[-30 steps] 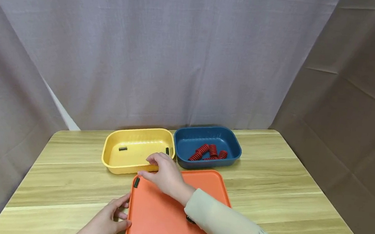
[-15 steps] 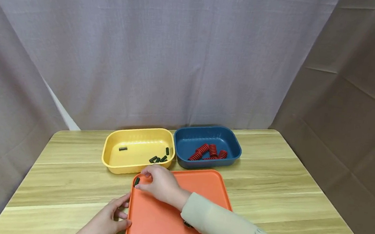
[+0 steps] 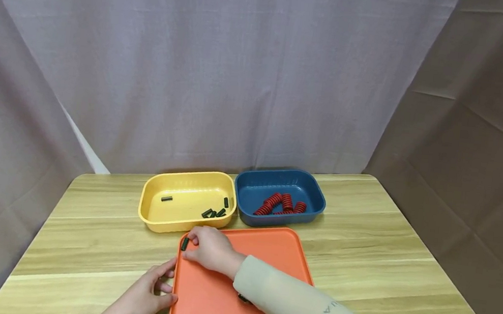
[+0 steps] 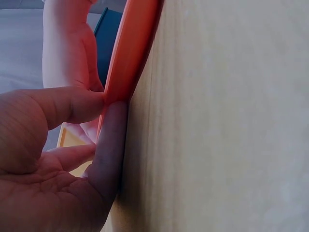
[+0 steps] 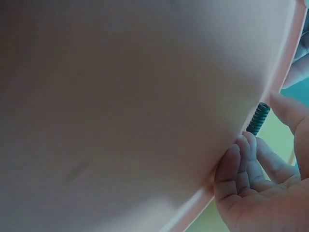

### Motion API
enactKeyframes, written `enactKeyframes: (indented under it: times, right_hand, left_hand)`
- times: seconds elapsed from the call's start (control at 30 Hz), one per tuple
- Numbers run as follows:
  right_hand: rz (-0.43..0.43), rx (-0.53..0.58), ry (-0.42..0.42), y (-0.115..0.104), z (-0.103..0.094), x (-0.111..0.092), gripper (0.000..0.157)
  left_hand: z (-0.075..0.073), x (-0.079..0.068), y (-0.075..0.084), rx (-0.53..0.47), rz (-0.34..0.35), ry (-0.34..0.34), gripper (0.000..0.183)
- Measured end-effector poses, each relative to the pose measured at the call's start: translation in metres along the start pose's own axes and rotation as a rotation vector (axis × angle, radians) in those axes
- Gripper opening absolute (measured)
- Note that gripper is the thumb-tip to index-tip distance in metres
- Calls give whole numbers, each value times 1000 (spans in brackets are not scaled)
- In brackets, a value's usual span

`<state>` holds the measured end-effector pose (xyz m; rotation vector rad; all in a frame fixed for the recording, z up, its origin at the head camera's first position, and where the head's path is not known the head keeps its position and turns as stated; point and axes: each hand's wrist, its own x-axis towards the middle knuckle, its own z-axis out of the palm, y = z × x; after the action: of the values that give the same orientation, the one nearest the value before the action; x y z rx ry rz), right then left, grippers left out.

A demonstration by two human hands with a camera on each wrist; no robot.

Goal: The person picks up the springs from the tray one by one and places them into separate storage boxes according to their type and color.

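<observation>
A small dark green coil spring (image 3: 184,244) lies at the far left corner of the orange tray (image 3: 226,313), against its rim. My right hand (image 3: 210,249) is at that spring, thumb near one end and fingertips near the other. In the right wrist view the spring (image 5: 258,118) shows in full between thumb and fingers; no firm pinch is visible. My left hand (image 3: 140,296) grips the tray's left edge, the thumb on the rim and a finger along its side in the left wrist view. A dark item (image 3: 243,298) on the tray is mostly hidden by my right sleeve.
Behind the tray stands a yellow bin (image 3: 148,223) with several dark springs (image 3: 213,214) in it. Beside it on the right, a blue bin (image 3: 314,215) holds several red springs (image 3: 287,202). Grey curtains (image 3: 260,76) hang behind the wooden table (image 3: 382,273).
My right hand has come back from the yellow bin to the tray's corner spring. Several dark springs are now visible at that bin's near right corner. The left hand keeps its place.
</observation>
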<state>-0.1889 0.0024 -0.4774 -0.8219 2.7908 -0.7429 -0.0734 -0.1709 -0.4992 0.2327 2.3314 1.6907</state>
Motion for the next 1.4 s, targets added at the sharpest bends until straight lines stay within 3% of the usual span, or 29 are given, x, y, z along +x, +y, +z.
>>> enactKeyframes:
  times: [0.37,0.73,1.4]
  right_hand:
    - [0,-163,4,-8,4,2,27]
    - [0,-161,2,-8,2,-2,23]
    - [24,-11,10,-7,-15,-16,23]
  left_hand:
    - [0,1,0,3,-12,8,80]
    - [1,0,2,-6,-18,7,79]
    - [0,0,0,-32,-25,6,79]
